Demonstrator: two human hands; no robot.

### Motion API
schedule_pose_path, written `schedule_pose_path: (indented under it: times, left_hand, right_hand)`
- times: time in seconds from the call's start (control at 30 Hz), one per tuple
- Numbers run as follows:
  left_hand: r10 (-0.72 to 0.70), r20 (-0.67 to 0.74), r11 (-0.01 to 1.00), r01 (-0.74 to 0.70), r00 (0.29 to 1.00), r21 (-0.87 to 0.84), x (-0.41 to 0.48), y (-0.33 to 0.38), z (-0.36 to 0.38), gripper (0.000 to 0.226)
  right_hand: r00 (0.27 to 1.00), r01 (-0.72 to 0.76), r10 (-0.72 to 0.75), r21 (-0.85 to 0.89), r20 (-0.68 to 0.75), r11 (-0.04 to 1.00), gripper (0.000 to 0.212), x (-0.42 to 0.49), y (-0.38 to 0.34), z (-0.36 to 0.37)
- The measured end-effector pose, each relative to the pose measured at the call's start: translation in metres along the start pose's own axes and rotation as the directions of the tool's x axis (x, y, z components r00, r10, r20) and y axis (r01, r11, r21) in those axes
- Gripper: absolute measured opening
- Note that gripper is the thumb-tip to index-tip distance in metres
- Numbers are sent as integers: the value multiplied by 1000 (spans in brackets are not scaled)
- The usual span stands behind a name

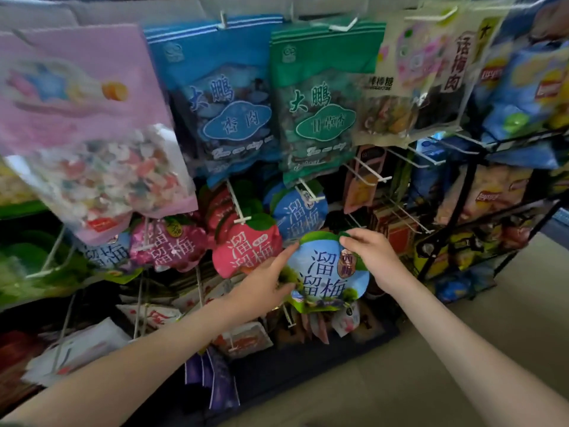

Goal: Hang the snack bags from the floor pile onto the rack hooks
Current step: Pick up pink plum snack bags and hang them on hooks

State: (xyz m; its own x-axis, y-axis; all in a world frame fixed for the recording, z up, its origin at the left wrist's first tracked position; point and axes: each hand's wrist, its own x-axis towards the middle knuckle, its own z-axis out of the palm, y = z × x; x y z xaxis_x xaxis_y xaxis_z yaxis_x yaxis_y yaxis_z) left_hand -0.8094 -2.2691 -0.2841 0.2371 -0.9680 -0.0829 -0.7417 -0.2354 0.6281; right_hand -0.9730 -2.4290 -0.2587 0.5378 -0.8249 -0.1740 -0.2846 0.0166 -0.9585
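blue snack bag (pixel 328 272) pinched: left hand (pixel 264 288), right hand (pixel 371 254).

The black wire rack (pixel 458 200) in front of me stands on the beige floor (pixel 431 380). On its white hooks (pixel 371 174) hang a pink candy bag (pixel 92 134), a blue pouch (pixel 221 103) and a green pouch (pixel 320 97). Below them are red plum-shaped packs (pixel 246 251) and a round blue pack (pixel 303 214). Crisp bags (pixel 492 195) sit on the right-hand shelves.
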Motion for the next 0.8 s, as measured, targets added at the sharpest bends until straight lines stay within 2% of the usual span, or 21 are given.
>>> schedule_pose_path:
  times: [0.17,0.3,0.43,0.53,0.67,0.8]
  left_hand:
    - [-33,1,997,32,999,69,20,5,1,76]
    - [-75,-73,994,80,994,76,22,2,1,77]
    - [-154,-168,987,158,974,10,9,9,10,76]
    - [-223,-249,975,221,942,-36,-12,17,28,84]
    - [-355,-338,935,333,872,-124,-56,18,47,96]
    - [-579,-323,805,461,749,-374,-102,7,33,93]
  right_hand:
    - [995,55,-49,-75,82,996,11,31,-6,-6]
    - [987,80,-71,-55,147,995,5,53,-7,-1]
    - [960,90,-68,-69,271,994,6,57,-6,5]
    - [919,128,-87,-81,385,988,5,47,-7,13]
    - [831,155,-111,-35,545,987,7,22,-9,45]
    - [774,225,-135,-69,619,972,10,-8,-12,99]
